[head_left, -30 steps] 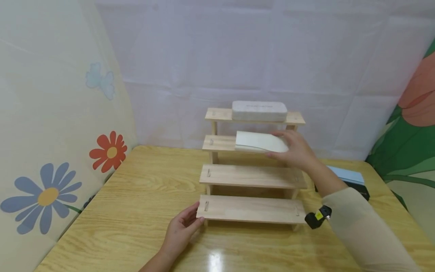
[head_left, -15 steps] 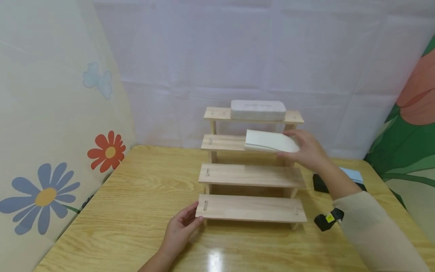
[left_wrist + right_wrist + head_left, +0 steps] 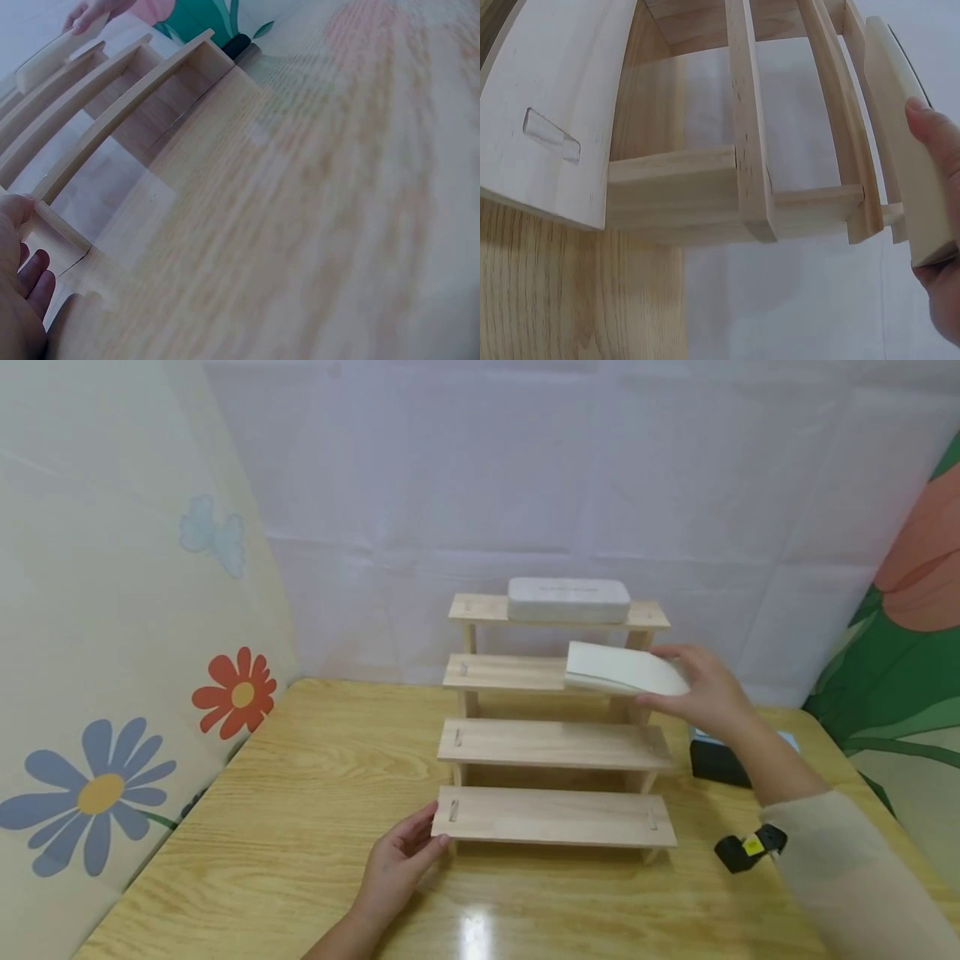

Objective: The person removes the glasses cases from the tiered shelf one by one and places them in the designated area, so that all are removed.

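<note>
A four-step wooden display stand (image 3: 551,816) stands on the table. My left hand (image 3: 392,870) holds the left end of its lowest shelf, thumb at the front corner; the left wrist view shows the other fingers curled beside the end support. My right hand (image 3: 708,689) grips the right end of an off-white flat case (image 3: 618,667) with a flap-like top, thumb below and fingers along the far edge. In the head view this case overlaps the right part of the second shelf from the top. A white rounded box (image 3: 568,600) with small lettering lies on the top shelf.
Right of the stand lie a black case (image 3: 716,762) and a light-blue item (image 3: 786,740), partly hidden by my right forearm. A black wrist camera (image 3: 738,853) hangs at the right sleeve. A white cloth backdrop (image 3: 420,485) hangs behind the wood-grain table (image 3: 330,760).
My right hand has moved to the right with the off-white case, sliding across the second shelf's right half. The left hand stays at the lowest shelf's end.
</note>
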Available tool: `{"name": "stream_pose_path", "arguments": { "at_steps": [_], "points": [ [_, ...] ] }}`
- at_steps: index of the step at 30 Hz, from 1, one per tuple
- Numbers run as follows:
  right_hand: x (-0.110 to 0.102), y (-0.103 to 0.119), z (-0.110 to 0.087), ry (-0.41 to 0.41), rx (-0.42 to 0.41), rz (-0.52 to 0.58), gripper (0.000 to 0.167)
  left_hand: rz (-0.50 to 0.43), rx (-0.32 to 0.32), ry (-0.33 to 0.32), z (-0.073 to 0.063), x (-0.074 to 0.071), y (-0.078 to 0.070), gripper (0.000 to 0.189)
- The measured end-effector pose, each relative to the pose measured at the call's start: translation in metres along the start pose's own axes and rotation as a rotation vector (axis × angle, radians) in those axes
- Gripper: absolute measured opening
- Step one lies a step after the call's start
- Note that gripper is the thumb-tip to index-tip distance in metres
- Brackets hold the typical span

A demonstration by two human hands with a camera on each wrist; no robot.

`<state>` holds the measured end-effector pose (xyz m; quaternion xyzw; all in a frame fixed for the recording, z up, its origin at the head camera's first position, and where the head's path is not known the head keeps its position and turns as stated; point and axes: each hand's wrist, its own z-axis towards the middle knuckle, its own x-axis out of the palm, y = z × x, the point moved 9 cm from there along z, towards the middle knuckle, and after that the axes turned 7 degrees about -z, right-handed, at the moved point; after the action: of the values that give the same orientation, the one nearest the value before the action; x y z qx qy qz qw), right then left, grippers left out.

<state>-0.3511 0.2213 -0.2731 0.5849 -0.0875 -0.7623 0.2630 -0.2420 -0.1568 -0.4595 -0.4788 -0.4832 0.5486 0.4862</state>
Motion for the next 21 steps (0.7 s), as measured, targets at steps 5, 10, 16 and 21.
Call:
{"name": "stream_pose_path", "arguments": {
  "at_steps": [5,10,16,21],
  "points": [
    [-0.007,-0.007,-0.006,-0.002,0.019,-0.002,0.075,-0.004,0.018,0.01,0.0,0.002,-0.003,0.048],
    [-0.012,-0.016,-0.01,-0.001,0.036,-0.007,0.075,-0.007,0.013,0.008,-0.001,0.001,-0.003,0.047],
    [-0.018,-0.024,-0.016,-0.023,0.036,-0.023,0.073,-0.002,0.012,0.008,0.0,0.001,-0.003,0.047],
    [-0.022,-0.029,-0.02,-0.027,0.041,-0.027,0.072,-0.009,0.015,0.009,0.0,0.001,-0.003,0.047]
  ]
}}
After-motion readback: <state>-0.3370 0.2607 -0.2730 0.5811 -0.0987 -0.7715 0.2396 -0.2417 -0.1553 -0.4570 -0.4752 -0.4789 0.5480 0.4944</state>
